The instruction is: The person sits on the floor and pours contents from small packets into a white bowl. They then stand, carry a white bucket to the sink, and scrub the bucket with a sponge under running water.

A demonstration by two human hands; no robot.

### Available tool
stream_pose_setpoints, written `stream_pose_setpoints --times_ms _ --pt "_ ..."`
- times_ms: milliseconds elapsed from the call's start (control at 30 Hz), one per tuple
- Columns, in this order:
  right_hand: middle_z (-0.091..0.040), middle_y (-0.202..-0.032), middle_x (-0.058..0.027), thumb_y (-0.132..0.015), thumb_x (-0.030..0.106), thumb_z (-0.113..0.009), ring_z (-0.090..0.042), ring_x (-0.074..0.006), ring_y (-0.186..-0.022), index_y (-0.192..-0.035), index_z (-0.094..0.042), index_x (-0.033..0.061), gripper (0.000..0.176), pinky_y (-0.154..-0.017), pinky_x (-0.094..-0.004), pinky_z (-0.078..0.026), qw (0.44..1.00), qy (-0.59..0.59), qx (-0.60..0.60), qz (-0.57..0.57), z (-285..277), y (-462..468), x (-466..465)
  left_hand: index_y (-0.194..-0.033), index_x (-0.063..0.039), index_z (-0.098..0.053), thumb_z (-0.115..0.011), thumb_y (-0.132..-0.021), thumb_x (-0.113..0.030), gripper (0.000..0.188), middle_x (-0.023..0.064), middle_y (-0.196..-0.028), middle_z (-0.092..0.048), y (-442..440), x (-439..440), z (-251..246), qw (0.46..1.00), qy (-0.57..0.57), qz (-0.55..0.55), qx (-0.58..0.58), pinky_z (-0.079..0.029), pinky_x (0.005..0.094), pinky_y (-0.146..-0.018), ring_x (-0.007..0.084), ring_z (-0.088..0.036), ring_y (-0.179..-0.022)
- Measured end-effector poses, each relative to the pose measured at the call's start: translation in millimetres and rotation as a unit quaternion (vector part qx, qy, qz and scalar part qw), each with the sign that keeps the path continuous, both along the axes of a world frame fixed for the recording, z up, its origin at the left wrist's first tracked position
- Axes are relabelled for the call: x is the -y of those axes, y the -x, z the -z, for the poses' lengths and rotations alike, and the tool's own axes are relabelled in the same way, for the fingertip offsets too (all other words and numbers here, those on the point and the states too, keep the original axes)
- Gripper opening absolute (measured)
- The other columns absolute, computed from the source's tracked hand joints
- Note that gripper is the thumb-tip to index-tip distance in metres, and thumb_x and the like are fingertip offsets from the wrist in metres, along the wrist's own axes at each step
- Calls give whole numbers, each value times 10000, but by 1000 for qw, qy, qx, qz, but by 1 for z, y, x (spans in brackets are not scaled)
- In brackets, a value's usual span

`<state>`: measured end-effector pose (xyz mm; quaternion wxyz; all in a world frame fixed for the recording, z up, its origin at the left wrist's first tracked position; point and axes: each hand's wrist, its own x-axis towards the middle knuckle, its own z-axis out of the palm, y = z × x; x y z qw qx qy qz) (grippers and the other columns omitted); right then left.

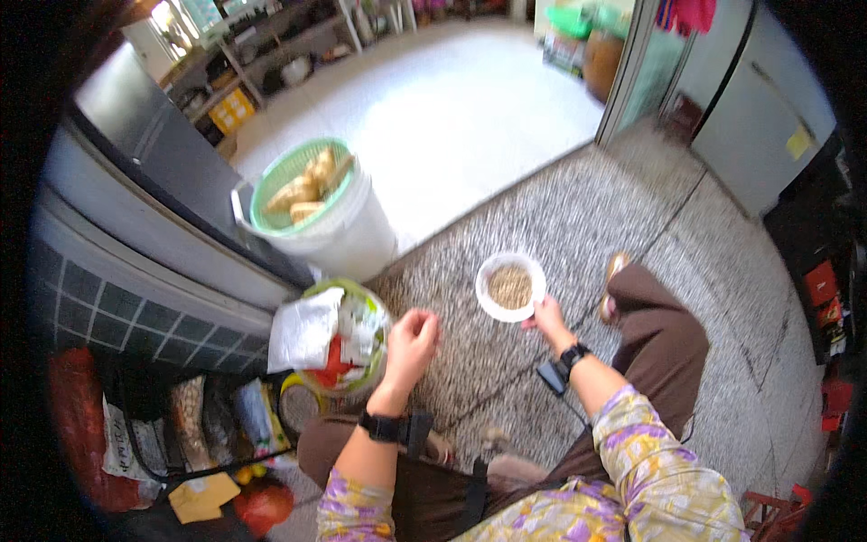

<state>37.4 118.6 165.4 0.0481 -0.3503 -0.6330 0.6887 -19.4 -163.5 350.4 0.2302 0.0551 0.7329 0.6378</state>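
Note:
My right hand grips the near right rim of a small white bowl, held out in front of me above the floor. Brownish grains or seeds cover the bottom of the bowl. To the left, my left hand is curled with thumb against fingers. No object shows in it, though its palm side is hidden. Close beside it stands a round waste bin with a greenish rim. Crumpled silver packaging and a red wrapper fill the bin's top.
Behind the bin, a white bucket carries a green basket of knobbly tan roots or shoots. Bagged goods and a red round object lie at lower left. A doorway frame and a pale cabinet stand at right.

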Motion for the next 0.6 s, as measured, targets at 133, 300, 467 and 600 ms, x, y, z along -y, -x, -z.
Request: stream_pose_setpoints --times_ms 133,300,467,600 --pt "-624 -767 -158 -941 134 -391 -632 -239 -512 -1087 -491 -48 254 -437 -349 -564 999 -7 37 -25 -78 -5 -22 -892 -18 -592 -552 -920 -159 148 5 -708 -591 -7 8 -3 999 -33 -3 -25 -435 221 -481 63 -547 -590" --pt "-629 -814 -154 -915 97 -383 -637 -182 -572 -1083 -494 -77 266 -471 -295 -566 997 -15 51 -53 -172 -31 -51 -869 -17 -606 -567 -892 -169 159 17 -700 -616 -8 8 8 998 -24 -2 -50 -450 230 -470 79 -569 -571" --pt "-609 -779 -99 -888 100 -439 -609 -169 -557 -1044 -542 -22 223 -480 -280 -561 998 17 16 -51 -201 -23 -57 -824 -4 -624 -561 -885 -170 188 31 -641 -611 -4 -6 21 998 12 16 -66 -447 257 -480 96 -569 -539" --pt "-620 -749 -104 -898 96 -433 -607 -172 -534 -1032 -541 -27 212 -439 -291 -533 996 -21 -27 -85 -189 -11 -52 -872 -5 -620 -558 -904 -188 196 30 -699 -616 -18 -23 23 998 43 36 -18 -448 248 -499 88 -560 -565"
